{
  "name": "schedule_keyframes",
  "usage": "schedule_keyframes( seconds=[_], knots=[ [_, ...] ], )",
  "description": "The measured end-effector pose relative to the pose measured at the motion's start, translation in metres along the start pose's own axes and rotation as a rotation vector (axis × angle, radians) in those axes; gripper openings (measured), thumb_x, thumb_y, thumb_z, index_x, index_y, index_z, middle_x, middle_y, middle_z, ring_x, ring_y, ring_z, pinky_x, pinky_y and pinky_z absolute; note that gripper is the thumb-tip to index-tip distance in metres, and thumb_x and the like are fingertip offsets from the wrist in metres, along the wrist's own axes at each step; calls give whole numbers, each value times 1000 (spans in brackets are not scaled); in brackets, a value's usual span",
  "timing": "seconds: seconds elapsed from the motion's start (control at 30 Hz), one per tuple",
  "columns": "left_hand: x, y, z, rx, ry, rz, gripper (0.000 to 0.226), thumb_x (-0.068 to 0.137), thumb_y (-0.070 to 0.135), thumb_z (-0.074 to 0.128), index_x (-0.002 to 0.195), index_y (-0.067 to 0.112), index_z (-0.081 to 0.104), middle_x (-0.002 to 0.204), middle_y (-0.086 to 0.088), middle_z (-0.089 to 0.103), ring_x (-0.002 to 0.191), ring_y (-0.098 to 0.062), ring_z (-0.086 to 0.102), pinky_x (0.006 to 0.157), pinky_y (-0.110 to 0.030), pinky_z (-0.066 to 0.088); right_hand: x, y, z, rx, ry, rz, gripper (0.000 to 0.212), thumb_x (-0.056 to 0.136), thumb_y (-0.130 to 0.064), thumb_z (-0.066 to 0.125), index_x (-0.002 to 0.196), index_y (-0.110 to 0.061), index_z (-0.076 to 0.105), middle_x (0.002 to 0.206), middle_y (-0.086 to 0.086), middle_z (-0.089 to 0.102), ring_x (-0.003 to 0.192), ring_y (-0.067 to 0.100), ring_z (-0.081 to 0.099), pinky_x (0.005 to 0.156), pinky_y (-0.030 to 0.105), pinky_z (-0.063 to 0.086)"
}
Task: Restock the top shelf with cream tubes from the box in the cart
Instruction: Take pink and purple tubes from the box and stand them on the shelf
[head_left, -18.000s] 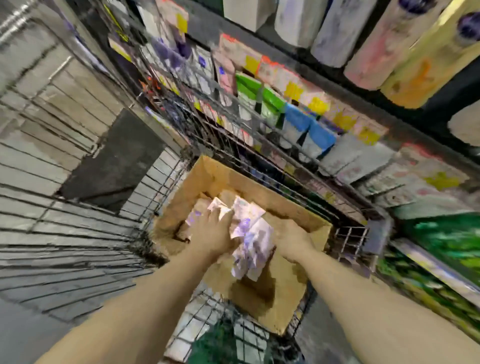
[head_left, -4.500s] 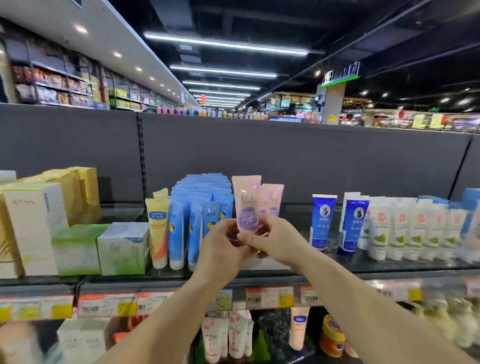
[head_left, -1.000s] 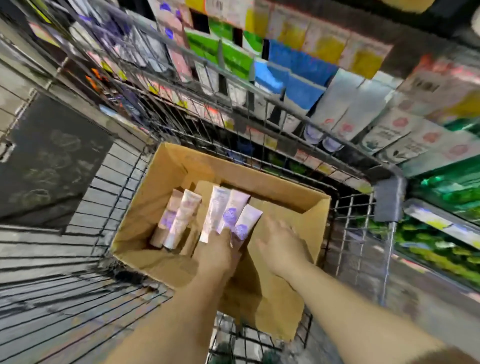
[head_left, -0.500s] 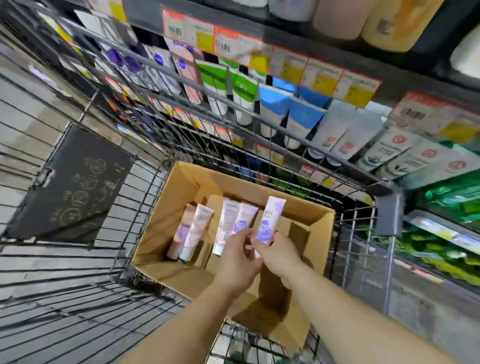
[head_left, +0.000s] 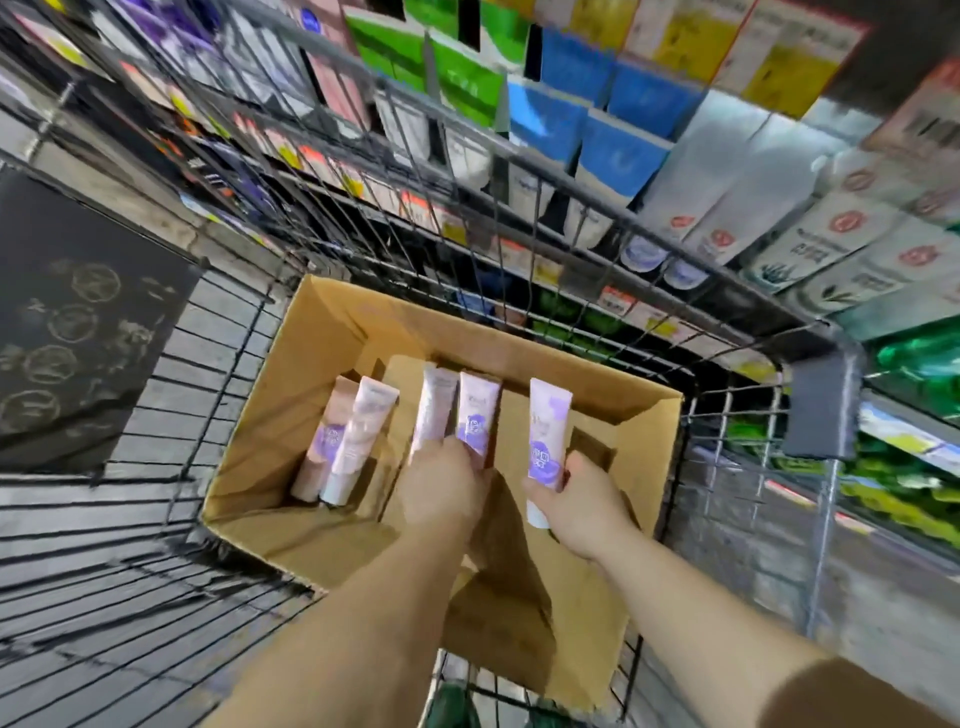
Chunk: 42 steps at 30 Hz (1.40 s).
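While over box (head_left: 322, 332):
Left hand (head_left: 441, 488): gripping two cream tubes (head_left: 475, 418).
Right hand (head_left: 584, 499): holding one tube (head_left: 545, 431) upright.
Loose tubes (head_left: 348, 441): lying inside.

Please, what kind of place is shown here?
Most likely a shop aisle for skin-care goods: a wire cart holds a box of tubes, and behind it stand shelves of tubes with price tags.
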<state>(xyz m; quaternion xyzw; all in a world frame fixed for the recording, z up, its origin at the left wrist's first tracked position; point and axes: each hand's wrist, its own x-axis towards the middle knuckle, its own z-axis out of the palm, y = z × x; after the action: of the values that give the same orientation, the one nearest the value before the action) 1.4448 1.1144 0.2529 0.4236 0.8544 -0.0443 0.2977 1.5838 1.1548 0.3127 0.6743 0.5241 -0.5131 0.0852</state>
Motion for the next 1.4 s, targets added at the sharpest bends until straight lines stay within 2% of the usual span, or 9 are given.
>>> schedule_keyframes(
  seconds=[0.33,0.47,0.6,0.77,0.83,1.0,1.2,1.3,1.4],
  knots=[
    [-19,-8,-48,-639,-278,-97,26,73,23,75,95,16,63,87,-3,71,74,-15,67,70,-31,59,-25,-28,-11,130,-17,-54,30,88,-37,64,108,-21,48,106,0,60,95,21,60,70,31,47],
    [-57,-3,-105,-783,-381,34,44,73,11,79,108,9,54,98,-13,67,75,-17,63,64,-31,59,-63,-43,-32,252,-20,-95,28,88,-35,65,108,-22,52,108,0,63,93,21,62,81,39,54],
    [-103,24,-172,-763,-344,238,30,76,12,79,93,19,55,80,-2,63,64,-12,55,46,-17,47,-119,-61,-82,369,8,-133,22,85,-32,69,96,-20,53,99,6,66,74,20,63,63,36,51],
    [-160,97,-256,-772,-293,480,32,65,21,87,85,20,62,73,0,65,63,-10,56,64,-33,52,-200,-75,-177,448,84,-265,25,88,-28,68,103,-14,54,96,4,64,77,17,65,59,34,56],
    [-190,138,-284,-792,-315,619,24,72,10,83,79,20,63,62,7,64,57,-4,56,59,-24,50,-233,-69,-218,465,148,-327,18,89,-28,67,96,-18,54,95,2,65,80,17,62,65,38,57],
    [-270,243,-319,-782,-389,829,23,77,6,75,97,12,65,80,-4,73,68,-16,68,66,-31,56,-309,-22,-322,486,325,-460,20,90,-26,66,100,-12,56,86,5,65,70,17,56,51,26,43],
    [-376,371,-288,-725,-379,985,40,71,19,80,108,16,63,90,-7,74,71,-18,68,62,-32,59,-380,92,-426,492,558,-572,25,86,-14,72,108,-15,59,101,6,70,86,15,64,81,23,53],
    [-435,437,-257,-729,-374,1049,31,80,11,76,109,14,63,84,-4,74,59,-9,63,53,-20,49,-415,157,-476,522,620,-594,28,86,-6,70,96,-25,52,86,-5,64,73,3,59,63,9,48],
    [-485,492,-238,-751,-360,1098,27,82,11,74,107,9,63,81,-11,72,52,-13,61,46,-20,45,-448,211,-519,551,719,-588,34,85,-11,72,114,-14,56,102,3,69,86,12,63,71,22,53]
  ],
)
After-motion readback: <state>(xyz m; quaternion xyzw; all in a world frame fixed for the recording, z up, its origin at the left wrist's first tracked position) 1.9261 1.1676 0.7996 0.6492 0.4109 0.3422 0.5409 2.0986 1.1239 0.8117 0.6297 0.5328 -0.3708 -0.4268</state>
